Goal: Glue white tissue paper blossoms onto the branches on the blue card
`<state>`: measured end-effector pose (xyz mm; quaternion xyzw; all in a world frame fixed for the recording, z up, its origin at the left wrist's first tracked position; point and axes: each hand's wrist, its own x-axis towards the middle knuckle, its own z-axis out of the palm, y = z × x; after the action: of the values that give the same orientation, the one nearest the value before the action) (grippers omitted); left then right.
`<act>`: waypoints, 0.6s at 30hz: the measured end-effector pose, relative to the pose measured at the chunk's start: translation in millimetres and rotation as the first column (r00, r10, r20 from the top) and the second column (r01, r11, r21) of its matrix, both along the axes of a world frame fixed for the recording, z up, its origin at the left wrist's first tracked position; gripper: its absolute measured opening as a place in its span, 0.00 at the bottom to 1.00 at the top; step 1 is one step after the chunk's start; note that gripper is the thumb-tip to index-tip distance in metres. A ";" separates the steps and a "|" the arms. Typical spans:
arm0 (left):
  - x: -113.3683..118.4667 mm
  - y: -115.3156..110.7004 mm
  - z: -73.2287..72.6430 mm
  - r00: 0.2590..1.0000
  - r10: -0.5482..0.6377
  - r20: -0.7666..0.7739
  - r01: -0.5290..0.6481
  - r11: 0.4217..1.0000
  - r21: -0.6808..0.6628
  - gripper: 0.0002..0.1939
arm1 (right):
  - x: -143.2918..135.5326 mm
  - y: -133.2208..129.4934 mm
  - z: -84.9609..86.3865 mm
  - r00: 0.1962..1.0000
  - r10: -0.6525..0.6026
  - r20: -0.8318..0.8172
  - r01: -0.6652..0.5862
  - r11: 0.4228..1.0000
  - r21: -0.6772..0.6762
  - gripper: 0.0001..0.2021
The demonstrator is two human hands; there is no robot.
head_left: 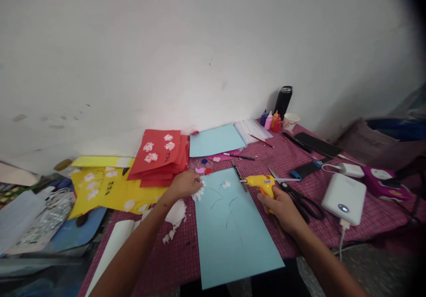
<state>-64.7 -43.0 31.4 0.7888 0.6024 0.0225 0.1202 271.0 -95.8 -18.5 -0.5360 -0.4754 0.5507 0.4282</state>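
My right hand (pixel 281 208) is wrapped around the handle of a yellow hot glue gun (pixel 261 181), its nozzle pointing left over a grey pen. A white glue stick (pixel 290 179) sticks out of its back. My left hand (pixel 187 184) is closed, fingertips together, at the upper left edge of a light blue sheet (pixel 236 239); what it pinches, if anything, is hidden. White paper scraps (pixel 199 193) lie just below those fingers. Thin curved lines are drawn on the sheet, and a small white paper flower (pixel 226 184) rests near its top.
Red cards (pixel 159 153) with white flowers and yellow sheets (pixel 100 190) lie left. Paint dabs (pixel 208 171) sit beyond my left hand. Black scissors (pixel 302 201), a white power bank (pixel 344 198) and a purple socket strip (pixel 382 184) are right. Paint bottles (pixel 269 120) and a paper cup (pixel 290 120) stand behind.
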 end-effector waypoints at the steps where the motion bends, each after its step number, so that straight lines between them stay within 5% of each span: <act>1: 0.7 -0.1 -0.1 1.000 0.023 -0.010 -0.023 1.000 0.006 0.12 | -0.7 -0.2 1.7 1.000 -0.002 0.001 0.002 1.000 -0.007 0.13; 18: 7.1 16.5 -21.7 0.988 -0.120 0.102 0.117 0.992 0.037 0.10 | 0.1 0.8 1.6 1.000 -0.002 0.017 0.002 1.000 0.019 0.12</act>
<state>-57.6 -26.6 9.6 0.8227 0.5469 0.0655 0.1404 271.1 -94.9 -16.9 -0.5371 -0.4838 0.5410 0.4298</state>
